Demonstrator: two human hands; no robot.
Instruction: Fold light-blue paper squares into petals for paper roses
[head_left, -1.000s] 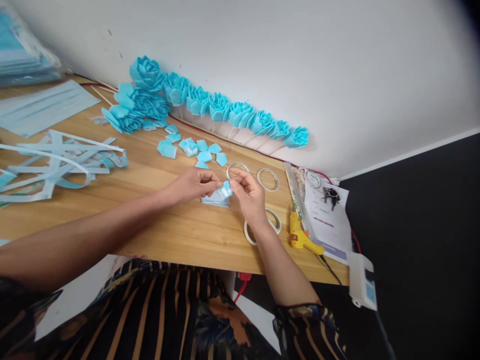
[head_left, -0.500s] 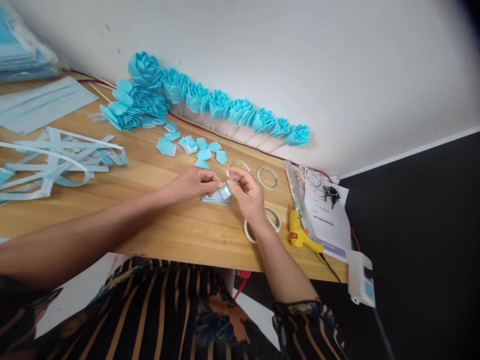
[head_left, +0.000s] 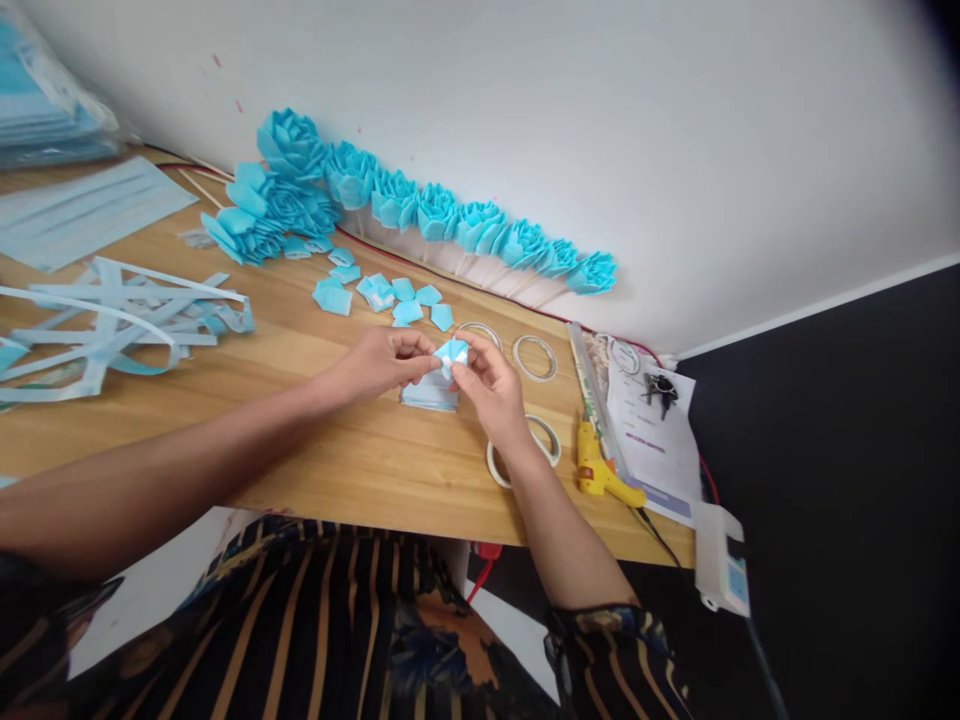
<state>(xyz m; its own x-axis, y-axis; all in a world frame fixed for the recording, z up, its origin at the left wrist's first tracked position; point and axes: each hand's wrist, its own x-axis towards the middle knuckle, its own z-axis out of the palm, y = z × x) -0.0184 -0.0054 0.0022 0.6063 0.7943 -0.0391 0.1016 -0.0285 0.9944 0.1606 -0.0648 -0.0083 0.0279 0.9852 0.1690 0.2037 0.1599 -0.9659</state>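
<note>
Between my two hands is a small folded blue petal [head_left: 453,354] with a white patch on its face. My left hand [head_left: 379,362] pinches its left side with thumb and fingers. The right side is gripped by my right hand [head_left: 491,385], thumb in front and fingers behind. Just below them a stack of light blue fabric squares [head_left: 429,393] lies on the wooden table [head_left: 360,465]. Several loose blue petals [head_left: 407,311] are scattered beyond my left hand. Two tape rolls [head_left: 541,440] lie partly under my right wrist.
Blue fabric roses [head_left: 480,226] on sticks line the wall. Pale strips [head_left: 112,330] are heaped at left, near a flat mask sheet [head_left: 94,212]. At right are another tape roll [head_left: 535,358], a yellow glue gun [head_left: 596,465], papers [head_left: 649,430] and keys [head_left: 661,388].
The petal has come up slightly and opened to view, its blue and white face now showing between my fingers. Both hands keep their pinch, and more of the stack beneath is visible.
</note>
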